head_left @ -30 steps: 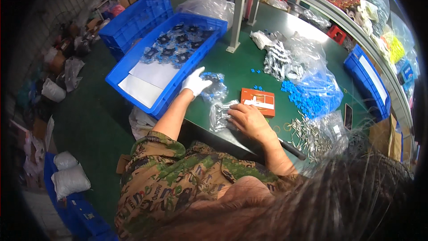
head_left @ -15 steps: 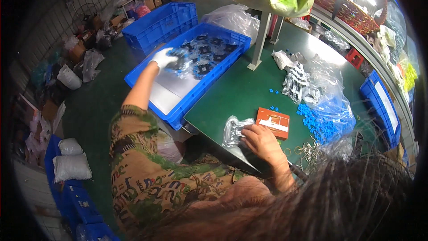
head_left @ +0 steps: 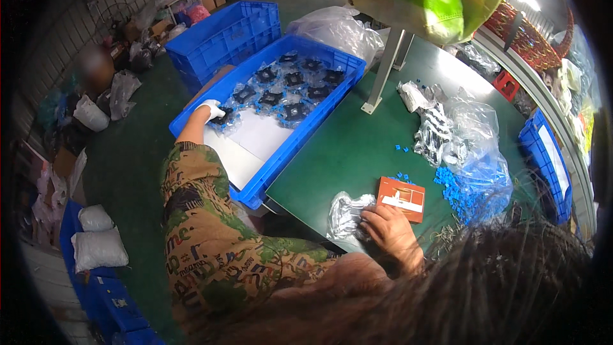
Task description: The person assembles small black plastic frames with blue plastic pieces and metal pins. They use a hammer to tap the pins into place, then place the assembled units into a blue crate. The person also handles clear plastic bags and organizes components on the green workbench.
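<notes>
My left hand (head_left: pixel 212 110), in a white glove, is at the left wall of a long blue crate (head_left: pixel 300 144). Its fingers are closed on a black part in clear plastic with blue corner pieces (head_left: pixel 225 119), low at the crate's white bottom. Several similar bagged black parts (head_left: pixel 294 79) lie in rows beyond it. On the green table, my bare right hand (head_left: pixel 391 231) is closed at the edge of a clear plastic bag (head_left: pixel 348 214) with whitish contents. Its fingertips are partly hidden. An orange-brown box (head_left: pixel 402 198) lies right beside that hand.
Small blue pieces (head_left: pixel 456 191) and thin metal parts (head_left: pixel 447 236) are heaped at the table's right, near plastic bags (head_left: pixel 472 121). A pale metal post (head_left: pixel 384 76) stands on the table under a hanging green bag (head_left: pixel 434 0). Another blue crate (head_left: pixel 223 38) stands behind.
My left hand has moved down and left, bringing the bagged black part to the crate's left side. My right hand stays by the plastic bag. The whole view has shifted slightly.
</notes>
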`<state>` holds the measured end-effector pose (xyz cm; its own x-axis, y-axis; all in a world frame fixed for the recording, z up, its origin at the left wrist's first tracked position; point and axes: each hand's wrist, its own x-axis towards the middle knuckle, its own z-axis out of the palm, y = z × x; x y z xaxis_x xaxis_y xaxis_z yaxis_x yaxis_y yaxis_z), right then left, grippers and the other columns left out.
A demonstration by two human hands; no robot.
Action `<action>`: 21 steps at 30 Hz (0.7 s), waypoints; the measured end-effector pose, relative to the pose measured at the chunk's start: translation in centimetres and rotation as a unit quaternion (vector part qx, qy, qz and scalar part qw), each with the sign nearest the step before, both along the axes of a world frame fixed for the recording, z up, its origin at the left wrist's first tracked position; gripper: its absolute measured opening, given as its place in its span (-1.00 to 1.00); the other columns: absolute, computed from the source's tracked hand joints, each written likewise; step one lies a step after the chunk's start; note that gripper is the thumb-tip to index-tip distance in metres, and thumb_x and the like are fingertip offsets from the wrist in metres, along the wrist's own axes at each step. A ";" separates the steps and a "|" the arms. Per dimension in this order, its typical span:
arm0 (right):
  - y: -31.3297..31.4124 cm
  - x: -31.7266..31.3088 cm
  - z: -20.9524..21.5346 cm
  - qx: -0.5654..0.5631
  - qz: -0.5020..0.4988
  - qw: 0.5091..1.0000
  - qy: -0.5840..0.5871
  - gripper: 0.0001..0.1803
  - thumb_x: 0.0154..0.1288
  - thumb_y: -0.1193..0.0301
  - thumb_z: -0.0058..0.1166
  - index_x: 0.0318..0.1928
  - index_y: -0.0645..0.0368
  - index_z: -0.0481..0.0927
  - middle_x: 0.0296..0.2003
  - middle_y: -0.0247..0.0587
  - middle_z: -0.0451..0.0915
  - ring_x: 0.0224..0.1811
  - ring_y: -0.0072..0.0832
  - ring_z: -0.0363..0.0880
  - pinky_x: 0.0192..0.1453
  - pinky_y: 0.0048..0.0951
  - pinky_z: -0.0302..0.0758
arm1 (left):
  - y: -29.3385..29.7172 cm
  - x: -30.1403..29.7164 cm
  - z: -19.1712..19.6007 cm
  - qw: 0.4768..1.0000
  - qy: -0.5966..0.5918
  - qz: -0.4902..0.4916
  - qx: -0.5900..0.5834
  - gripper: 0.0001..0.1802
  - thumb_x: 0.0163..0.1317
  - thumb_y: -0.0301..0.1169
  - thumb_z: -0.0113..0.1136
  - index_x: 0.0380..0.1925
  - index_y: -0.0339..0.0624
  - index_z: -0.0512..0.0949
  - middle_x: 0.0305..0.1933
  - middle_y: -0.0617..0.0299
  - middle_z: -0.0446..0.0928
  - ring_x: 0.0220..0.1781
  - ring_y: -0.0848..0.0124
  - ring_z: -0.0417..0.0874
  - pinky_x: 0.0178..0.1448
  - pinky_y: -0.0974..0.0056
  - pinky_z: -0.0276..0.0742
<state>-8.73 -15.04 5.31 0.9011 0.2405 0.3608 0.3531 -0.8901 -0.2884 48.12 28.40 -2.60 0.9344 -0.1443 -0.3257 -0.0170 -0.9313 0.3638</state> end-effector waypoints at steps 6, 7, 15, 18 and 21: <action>0.0 -0.2 0.3 -0.002 -0.021 1.000 0.023 -0.75 0.22 0.43 0.30 -0.07 0.13 0.67 -0.14 -0.22 0.65 -0.10 -0.21 0.62 0.05 -0.20 0.51 | -6.8 -5.8 4.6 0.955 -0.147 -0.039 0.255 -0.49 0.18 -0.24 0.36 0.15 -0.06 0.63 0.30 -0.03 0.56 0.33 0.05 0.59 0.36 0.01 0.52; 0.0 -0.2 0.3 0.002 -0.014 1.000 0.019 -0.74 0.21 0.44 0.30 -0.08 0.13 0.66 -0.14 -0.22 0.65 -0.10 -0.21 0.61 0.05 -0.20 0.51 | -6.5 -6.2 4.8 0.948 -0.168 -0.033 0.269 -0.54 0.19 -0.25 0.34 0.12 -0.05 0.65 0.28 -0.02 0.58 0.32 0.06 0.60 0.35 0.01 0.53; -0.6 -0.1 0.4 0.008 -0.076 0.996 -0.050 -0.71 0.21 0.41 0.30 -0.04 0.11 0.65 -0.03 -0.21 0.60 0.08 -0.18 0.54 0.35 -0.03 0.32 | -7.4 -11.2 10.1 0.932 -0.280 -0.095 0.210 -0.61 0.30 -0.26 0.18 0.11 -0.01 0.65 0.18 0.01 0.63 0.20 0.11 0.67 0.23 0.02 0.57; -0.7 -0.2 0.0 -0.017 -0.124 0.992 -0.014 -0.64 0.28 0.26 0.30 0.02 0.14 0.64 0.15 -0.18 0.56 0.33 -0.18 0.42 0.51 0.03 0.19 | -12.0 -19.7 14.3 0.901 -0.400 -0.161 0.055 -0.61 0.34 -0.24 0.18 0.09 -0.14 0.65 0.12 -0.02 0.66 0.15 0.05 0.67 0.23 0.03 0.55; 0.5 -0.1 -1.2 -0.044 -0.153 0.987 0.017 -0.60 0.28 0.17 0.28 0.06 0.09 0.65 0.24 -0.17 0.51 0.46 -0.19 0.29 0.58 0.13 0.07 | -14.1 -28.4 13.9 0.868 -0.390 -0.255 -0.170 -0.68 0.28 -0.33 0.25 -0.02 -0.20 0.70 0.02 -0.04 0.70 0.09 0.06 0.70 0.19 0.05 0.57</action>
